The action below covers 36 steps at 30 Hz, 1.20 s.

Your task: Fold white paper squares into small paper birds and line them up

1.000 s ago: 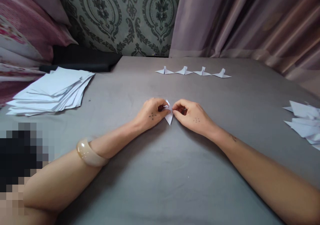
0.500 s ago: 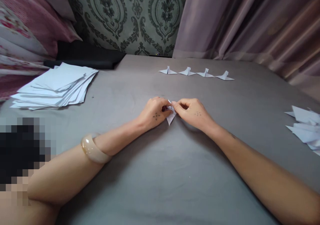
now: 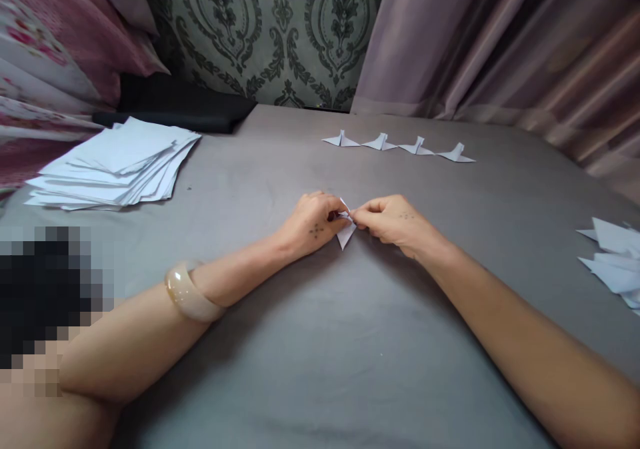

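Observation:
Between my two hands is a small white folded paper figure (image 3: 345,236), its pointed lower end showing below my fingers. My left hand (image 3: 317,221) is closed on its left side, thumb and index finger pinching it. The fingertips of my right hand (image 3: 393,217) pinch its right edge. Most of its upper part is hidden by the fingers. Beyond my hands, several finished-looking folded paper birds (image 3: 383,142) stand in a row on the grey cloth (image 3: 320,369).
At the left lies a stack of white paper sheets (image 3: 115,162), with a folded black cloth (image 3: 180,106) behind it. More folded white paper pieces (image 3: 613,262) lie at the right edge. Curtains (image 3: 450,42) and a patterned wall (image 3: 280,29) bound the far side.
My right hand has turned at the wrist, its fingers now drawn together at the paper's right edge. My left hand keeps its pinch. The whole view has shifted slightly.

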{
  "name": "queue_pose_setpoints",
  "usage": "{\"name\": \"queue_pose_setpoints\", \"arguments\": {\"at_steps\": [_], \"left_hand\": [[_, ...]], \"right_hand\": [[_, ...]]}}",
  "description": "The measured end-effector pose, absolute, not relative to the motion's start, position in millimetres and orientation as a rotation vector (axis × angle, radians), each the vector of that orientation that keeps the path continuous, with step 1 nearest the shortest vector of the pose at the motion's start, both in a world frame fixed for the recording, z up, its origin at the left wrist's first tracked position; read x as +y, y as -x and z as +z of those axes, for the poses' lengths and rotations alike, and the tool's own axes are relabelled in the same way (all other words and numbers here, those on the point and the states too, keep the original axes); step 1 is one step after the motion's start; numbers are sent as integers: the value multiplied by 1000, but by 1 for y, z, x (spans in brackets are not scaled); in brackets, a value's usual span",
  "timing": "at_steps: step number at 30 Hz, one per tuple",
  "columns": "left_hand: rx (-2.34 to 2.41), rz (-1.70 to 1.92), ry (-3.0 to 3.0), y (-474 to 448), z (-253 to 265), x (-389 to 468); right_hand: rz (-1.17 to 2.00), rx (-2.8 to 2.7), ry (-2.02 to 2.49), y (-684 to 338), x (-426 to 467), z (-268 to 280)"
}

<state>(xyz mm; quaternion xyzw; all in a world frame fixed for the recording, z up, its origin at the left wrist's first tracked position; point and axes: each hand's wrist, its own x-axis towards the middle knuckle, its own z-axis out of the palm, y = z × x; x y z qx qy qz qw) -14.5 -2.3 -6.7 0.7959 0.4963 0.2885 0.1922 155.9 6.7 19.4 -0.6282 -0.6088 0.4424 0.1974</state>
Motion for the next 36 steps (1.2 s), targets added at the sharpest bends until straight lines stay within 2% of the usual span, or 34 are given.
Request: {"name": "queue_pose_setpoints", "arguments": {"at_steps": [6, 30, 36], "left_hand": [[1336, 804, -2177, 16, -6, -3], [1317, 829, -2066, 18, -10, -2], [1302, 849, -2042, 18, -9, -3]], "right_hand": [[1523, -1471, 1694, -159, 9, 16], [1641, -1351, 1562, -163, 9, 16], [1717, -1252, 1657, -158, 9, 24]]}}
